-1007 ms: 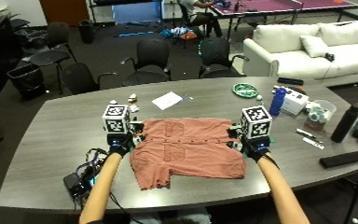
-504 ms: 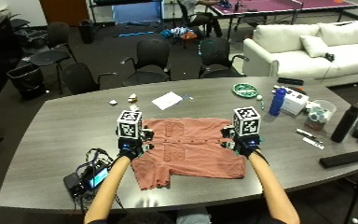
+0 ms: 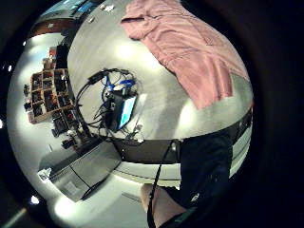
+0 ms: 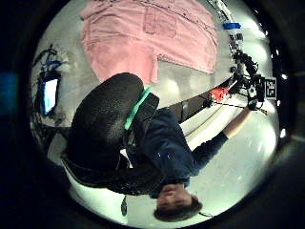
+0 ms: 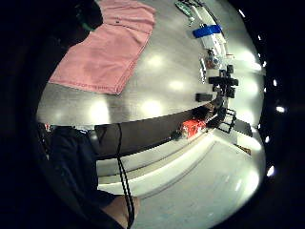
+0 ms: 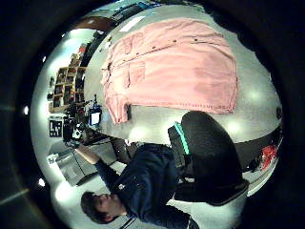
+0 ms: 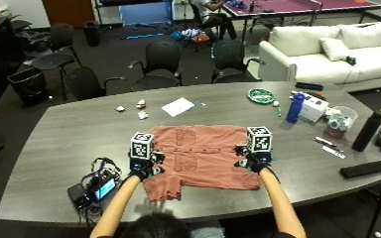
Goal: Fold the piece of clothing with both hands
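A salmon-red short-sleeved shirt [image 7: 200,158] lies spread flat on the grey table [image 7: 65,144], collar end to the left and hem to the right. My left hand [image 7: 142,168] hovers at the shirt's left edge, by the near sleeve [image 7: 160,188]. At the shirt's right edge, near the hem, is my right hand [image 7: 257,161]. The palm views look down on the shirt [image 4: 152,33] [image 6: 176,71] [image 3: 190,47] [image 5: 105,52] from a little above it, lying undisturbed. No cloth is in either hand.
A small screen device with tangled cables [image 7: 95,188] sits left of my left hand. Farther back lie a white paper [image 7: 177,106], a green dish [image 7: 262,95] and a blue bottle [image 7: 296,106]. A black bottle [image 7: 365,131] and black case [image 7: 365,168] are at the right.
Both hands have moved inward, from beside the shirt to over its left and right edges. The shirt has not moved.
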